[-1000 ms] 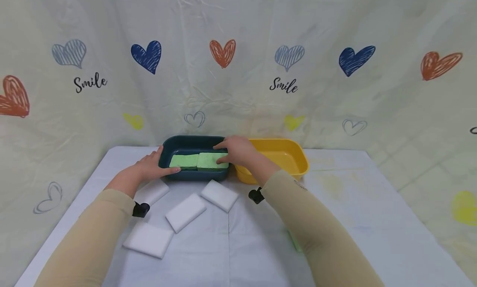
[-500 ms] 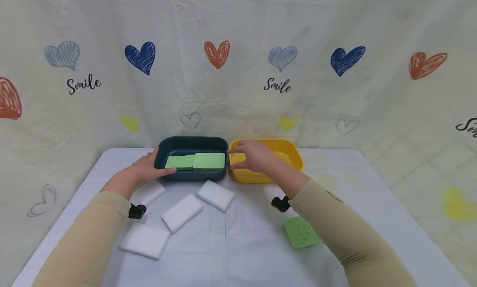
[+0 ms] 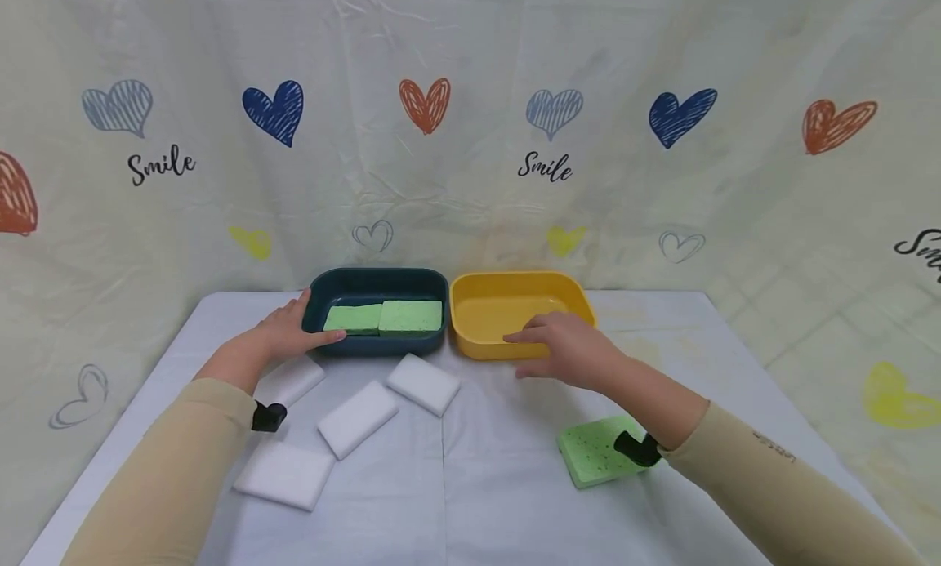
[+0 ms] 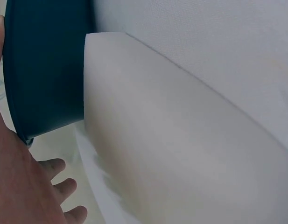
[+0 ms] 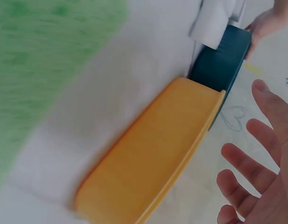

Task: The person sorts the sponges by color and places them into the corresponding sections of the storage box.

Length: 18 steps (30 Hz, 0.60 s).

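My left hand [image 3: 278,336] rests on the left end of a dark teal bin [image 3: 378,278], its thumb over the front rim and its fingers spread along the end. Inside the bin, two green sponges [image 3: 412,317] lie side by side. My right hand [image 3: 562,349] hovers over the front right of a yellow bin [image 3: 485,349], fingers loosely extended and holding nothing. Another green sponge [image 3: 594,453], pitted with small holes, lies on the table below my right wrist. In the right wrist view that sponge [image 5: 45,56] looms close and blurred.
Several white sponges [image 3: 358,419] are scattered on the white-covered table [image 3: 500,501], in front of the teal bin and left of centre. One white sponge [image 4: 167,116] sits right beside the teal bin, under my left wrist. A heart-printed backdrop [image 3: 470,190] hangs behind the bins.
My right hand has left the green sponges in the teal bin and moved right and nearer, across the yellow bin. The loose green sponge has come into view from under the forearm. Left hand stays.
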Each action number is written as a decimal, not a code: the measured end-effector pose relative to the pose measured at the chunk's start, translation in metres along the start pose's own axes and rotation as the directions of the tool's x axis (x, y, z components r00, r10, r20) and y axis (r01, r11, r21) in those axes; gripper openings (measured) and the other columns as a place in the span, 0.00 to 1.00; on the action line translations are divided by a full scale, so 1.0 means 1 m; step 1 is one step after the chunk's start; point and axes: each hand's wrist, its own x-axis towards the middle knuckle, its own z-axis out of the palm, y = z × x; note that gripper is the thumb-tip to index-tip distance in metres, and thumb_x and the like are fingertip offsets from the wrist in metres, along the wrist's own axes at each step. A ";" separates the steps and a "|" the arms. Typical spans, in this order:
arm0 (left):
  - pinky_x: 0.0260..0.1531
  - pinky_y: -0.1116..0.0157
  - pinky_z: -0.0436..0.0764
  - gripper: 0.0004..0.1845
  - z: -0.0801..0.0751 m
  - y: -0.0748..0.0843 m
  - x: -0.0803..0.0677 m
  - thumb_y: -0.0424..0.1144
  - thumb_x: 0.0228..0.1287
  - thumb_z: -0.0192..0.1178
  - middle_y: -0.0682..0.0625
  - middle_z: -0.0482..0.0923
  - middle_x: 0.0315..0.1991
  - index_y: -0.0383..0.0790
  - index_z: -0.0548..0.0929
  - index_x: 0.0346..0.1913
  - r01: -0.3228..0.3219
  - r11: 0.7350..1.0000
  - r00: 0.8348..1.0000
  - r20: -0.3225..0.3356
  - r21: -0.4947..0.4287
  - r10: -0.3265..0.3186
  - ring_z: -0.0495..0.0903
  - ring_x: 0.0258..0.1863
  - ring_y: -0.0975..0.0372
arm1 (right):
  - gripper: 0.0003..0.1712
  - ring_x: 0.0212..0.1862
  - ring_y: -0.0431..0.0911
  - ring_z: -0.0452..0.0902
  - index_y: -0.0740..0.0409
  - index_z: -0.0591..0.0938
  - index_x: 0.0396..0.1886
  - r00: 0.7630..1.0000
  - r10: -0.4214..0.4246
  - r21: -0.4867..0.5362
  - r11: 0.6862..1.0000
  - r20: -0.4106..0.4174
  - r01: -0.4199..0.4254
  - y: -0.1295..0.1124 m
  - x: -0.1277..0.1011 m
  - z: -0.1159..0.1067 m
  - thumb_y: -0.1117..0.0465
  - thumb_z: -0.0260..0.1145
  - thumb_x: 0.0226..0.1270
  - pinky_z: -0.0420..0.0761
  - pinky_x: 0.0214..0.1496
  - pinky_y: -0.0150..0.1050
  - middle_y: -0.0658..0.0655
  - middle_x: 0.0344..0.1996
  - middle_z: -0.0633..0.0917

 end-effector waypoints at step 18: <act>0.68 0.33 0.47 0.70 0.001 0.001 0.001 0.78 0.55 0.54 0.23 0.35 0.75 0.29 0.29 0.76 -0.002 1.000 1.000 -0.003 0.004 0.002 0.39 0.73 0.31 | 0.32 0.55 0.52 0.76 0.38 0.83 0.60 0.990 0.132 0.058 0.989 0.058 -0.135 0.049 -0.104 0.013 0.39 0.75 0.54 0.77 0.55 0.56 0.46 0.52 0.83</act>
